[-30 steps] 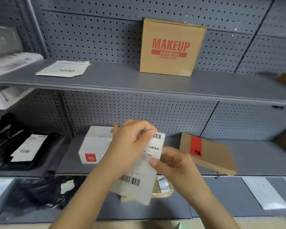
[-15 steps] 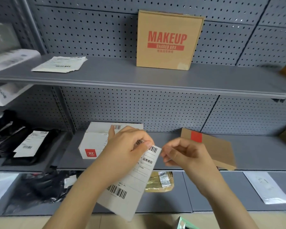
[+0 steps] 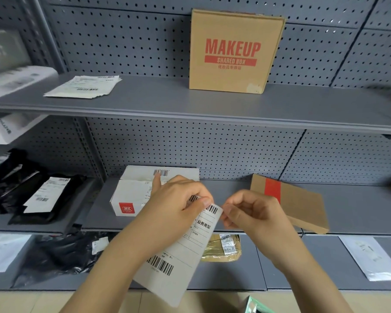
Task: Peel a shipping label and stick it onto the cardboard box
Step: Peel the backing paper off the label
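Observation:
A white shipping label [image 3: 185, 251] with barcodes hangs tilted in front of the middle shelf. My left hand [image 3: 178, 199] pinches its top edge between thumb and fingers. My right hand [image 3: 253, 211] has its fingertips closed at the label's top right corner. A brown cardboard box [image 3: 233, 50] printed MAKEUP SHARED BOX stands upright on the top shelf, well above both hands. A flat brown box [image 3: 303, 204] with a red stripe lies on the middle shelf just behind my right hand.
A stack of label sheets [image 3: 84, 86] lies on the top shelf at left. A white box [image 3: 131, 195] sits on the middle shelf behind my left hand. Black mailer bags [image 3: 32, 195] fill the left shelves. A taped parcel [image 3: 224, 247] lies on the lower shelf.
My right hand came off the label's face and moved up to its top right corner. The label dropped lower and tilted. The view shifted so the shelves sit lower in frame.

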Demonstrator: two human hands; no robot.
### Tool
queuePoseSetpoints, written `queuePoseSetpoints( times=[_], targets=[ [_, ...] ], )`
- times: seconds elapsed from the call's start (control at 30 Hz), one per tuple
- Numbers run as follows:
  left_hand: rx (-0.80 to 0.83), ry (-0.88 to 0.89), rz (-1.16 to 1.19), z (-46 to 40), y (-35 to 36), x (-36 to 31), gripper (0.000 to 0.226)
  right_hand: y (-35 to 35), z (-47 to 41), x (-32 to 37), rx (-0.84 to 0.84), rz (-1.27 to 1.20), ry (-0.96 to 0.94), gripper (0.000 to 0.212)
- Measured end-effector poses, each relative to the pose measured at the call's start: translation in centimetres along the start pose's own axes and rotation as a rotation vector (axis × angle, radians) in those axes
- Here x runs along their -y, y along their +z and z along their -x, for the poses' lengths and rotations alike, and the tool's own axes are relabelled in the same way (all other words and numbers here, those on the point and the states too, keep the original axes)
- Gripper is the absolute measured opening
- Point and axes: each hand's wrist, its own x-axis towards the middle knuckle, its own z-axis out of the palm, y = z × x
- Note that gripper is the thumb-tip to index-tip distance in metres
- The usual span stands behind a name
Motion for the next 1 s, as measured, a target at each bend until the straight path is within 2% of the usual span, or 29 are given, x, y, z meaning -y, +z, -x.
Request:
queuePoseSetpoints(
  times=[0.27,0.4,0.47,0.57,0.63,0.73,0.83,0.9,1.0],
  targets=[
    [0.017,0.002,0.000,-0.2,-0.1,0.2,0.020,-0.1,-0.2,0.1,0.002,0.156,-0.039,0.022],
    [0.010,0.025,0.011,-0.1,-0.1,0.2,0.017,0.0,-0.2,0.0,0.012,0.154,-0.030,0.021],
    [-0.063,0.056,0.025,-0.1,0.2,0.4,0.012,0.2,-0.3,-0.1,0.018,0.080,-0.010,0.025],
    [-0.148,0.123,0.009,0.0,0.7,0.4,0.028,0.8,-0.2,-0.1,0.024,-0.100,0.030,0.026],
    [-0.218,0.148,0.017,0.0,1.3,0.5,0.030,1.1,-0.2,-0.3,0.015,-0.180,0.048,0.024],
    [-0.362,0.076,0.151,0.3,1.7,-0.2,0.014,1.6,-0.3,-0.8,-0.014,-0.271,0.077,0.023],
    [-0.252,-0.038,0.381,0.7,1.7,-1.0,0.012,1.9,-0.5,-1.1,-0.036,-0.314,0.070,0.019],
    [-0.180,-0.079,0.421,0.8,1.6,-1.3,0.011,2.0,-0.6,-1.3,-0.047,-0.310,0.059,0.025],
    [-0.165,-0.147,0.442,0.8,1.6,-1.2,0.007,2.0,-0.4,-1.3,-0.049,-0.271,0.044,0.032]
  ],
)
